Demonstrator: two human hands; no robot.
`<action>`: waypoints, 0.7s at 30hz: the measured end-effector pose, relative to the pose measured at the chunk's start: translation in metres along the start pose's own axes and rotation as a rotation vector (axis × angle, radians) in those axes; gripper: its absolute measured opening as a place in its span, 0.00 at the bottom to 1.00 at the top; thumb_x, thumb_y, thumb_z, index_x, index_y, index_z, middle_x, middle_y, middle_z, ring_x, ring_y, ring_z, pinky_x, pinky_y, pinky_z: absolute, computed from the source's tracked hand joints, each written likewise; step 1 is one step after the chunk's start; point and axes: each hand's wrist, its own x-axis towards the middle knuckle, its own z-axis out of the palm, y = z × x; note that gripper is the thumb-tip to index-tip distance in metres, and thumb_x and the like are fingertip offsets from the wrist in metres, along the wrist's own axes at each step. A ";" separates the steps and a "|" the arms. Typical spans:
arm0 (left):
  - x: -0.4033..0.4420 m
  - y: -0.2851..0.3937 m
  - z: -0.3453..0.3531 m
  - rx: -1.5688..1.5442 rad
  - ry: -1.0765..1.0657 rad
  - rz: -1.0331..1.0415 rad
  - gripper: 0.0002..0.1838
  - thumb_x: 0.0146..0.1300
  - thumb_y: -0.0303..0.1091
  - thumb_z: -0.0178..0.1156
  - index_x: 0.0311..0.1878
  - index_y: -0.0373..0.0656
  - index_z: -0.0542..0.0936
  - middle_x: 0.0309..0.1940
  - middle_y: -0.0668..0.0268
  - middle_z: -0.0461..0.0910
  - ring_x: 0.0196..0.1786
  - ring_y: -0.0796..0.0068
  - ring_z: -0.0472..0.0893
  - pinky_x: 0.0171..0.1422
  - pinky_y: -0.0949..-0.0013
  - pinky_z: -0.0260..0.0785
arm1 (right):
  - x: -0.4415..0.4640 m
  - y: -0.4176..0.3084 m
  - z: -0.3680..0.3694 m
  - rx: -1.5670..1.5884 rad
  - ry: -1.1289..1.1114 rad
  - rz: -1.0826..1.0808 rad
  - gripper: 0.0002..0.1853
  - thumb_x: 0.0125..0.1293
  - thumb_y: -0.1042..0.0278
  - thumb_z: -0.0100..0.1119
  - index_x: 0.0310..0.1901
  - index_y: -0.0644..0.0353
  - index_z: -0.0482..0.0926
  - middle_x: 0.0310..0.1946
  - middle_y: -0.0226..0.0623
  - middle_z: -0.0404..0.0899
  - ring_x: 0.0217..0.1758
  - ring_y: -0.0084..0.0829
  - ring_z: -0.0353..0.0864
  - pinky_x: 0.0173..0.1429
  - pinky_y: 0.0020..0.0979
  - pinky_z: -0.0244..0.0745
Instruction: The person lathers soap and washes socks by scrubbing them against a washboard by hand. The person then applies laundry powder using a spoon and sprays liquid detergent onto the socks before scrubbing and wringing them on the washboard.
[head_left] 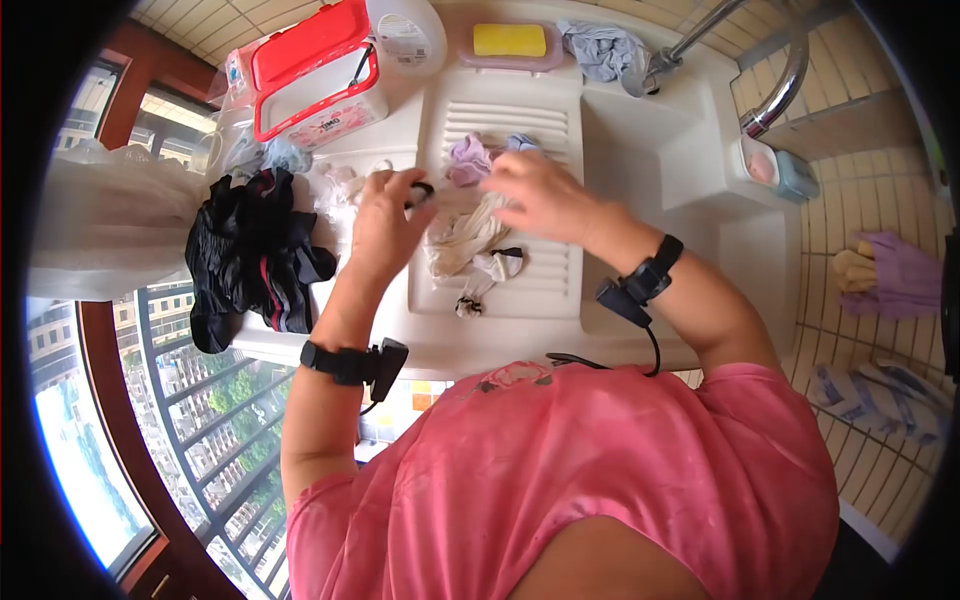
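One crumpled cream cloth [460, 240] lies on the ribbed white washboard [545, 285], whose ridges probably stop it sliding. Your bare left hand [385, 222] is at its nine o'clock, your bare right hand [540, 197] at its two, set apart; blur hides whether either grips.

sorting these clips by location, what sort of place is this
Probably a home laundry corner, perhaps on a balcony: a sink with a ribbed washboard bearing small garments, and dark railing bars before a high outdoor view.
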 end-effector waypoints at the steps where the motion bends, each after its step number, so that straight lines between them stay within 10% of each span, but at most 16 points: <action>1: -0.010 0.006 0.004 0.124 0.062 0.046 0.31 0.55 0.33 0.73 0.65 0.51 0.78 0.62 0.47 0.71 0.62 0.49 0.76 0.61 0.56 0.75 | -0.007 -0.004 0.003 -0.045 -0.036 -0.127 0.08 0.63 0.72 0.64 0.42 0.62 0.81 0.45 0.41 0.81 0.48 0.46 0.81 0.50 0.42 0.79; 4: -0.031 0.019 -0.003 0.108 0.110 -0.082 0.31 0.55 0.31 0.71 0.65 0.54 0.79 0.63 0.51 0.70 0.64 0.48 0.74 0.61 0.55 0.75 | -0.016 -0.017 -0.007 0.000 -0.055 -0.284 0.07 0.63 0.73 0.66 0.41 0.63 0.79 0.44 0.37 0.81 0.44 0.36 0.82 0.47 0.36 0.79; 7: -0.039 0.003 -0.003 0.048 0.064 -0.086 0.28 0.56 0.31 0.70 0.62 0.54 0.81 0.58 0.55 0.73 0.60 0.49 0.76 0.61 0.54 0.75 | -0.029 -0.017 -0.024 0.632 -0.189 0.258 0.04 0.70 0.74 0.62 0.42 0.62 0.76 0.37 0.27 0.79 0.39 0.16 0.77 0.40 0.23 0.75; 12: -0.044 0.006 0.017 0.203 0.016 0.025 0.24 0.55 0.31 0.70 0.58 0.53 0.83 0.51 0.56 0.76 0.54 0.51 0.80 0.59 0.56 0.76 | -0.019 -0.013 -0.029 0.811 0.014 0.426 0.06 0.70 0.72 0.61 0.42 0.63 0.75 0.34 0.30 0.79 0.35 0.18 0.78 0.39 0.27 0.77; 15: -0.036 -0.007 0.016 0.011 0.024 -0.034 0.21 0.57 0.31 0.70 0.56 0.46 0.83 0.50 0.59 0.77 0.51 0.60 0.82 0.57 0.61 0.75 | -0.015 0.000 -0.022 0.378 -0.038 0.414 0.08 0.68 0.72 0.62 0.45 0.64 0.76 0.37 0.32 0.80 0.38 0.22 0.80 0.44 0.30 0.79; 17: -0.038 -0.012 0.012 -0.448 0.058 0.034 0.15 0.65 0.33 0.67 0.53 0.42 0.82 0.49 0.65 0.79 0.50 0.70 0.82 0.55 0.63 0.75 | -0.011 -0.013 -0.015 0.060 0.139 0.028 0.11 0.67 0.72 0.64 0.48 0.65 0.77 0.39 0.34 0.82 0.41 0.27 0.81 0.50 0.32 0.79; 21: -0.040 0.013 -0.014 -1.272 -0.206 -0.291 0.12 0.76 0.35 0.56 0.56 0.41 0.78 0.47 0.65 0.82 0.44 0.75 0.83 0.48 0.68 0.78 | 0.005 -0.057 0.001 0.474 -0.024 0.116 0.13 0.66 0.72 0.65 0.50 0.65 0.79 0.41 0.36 0.84 0.44 0.30 0.82 0.53 0.34 0.78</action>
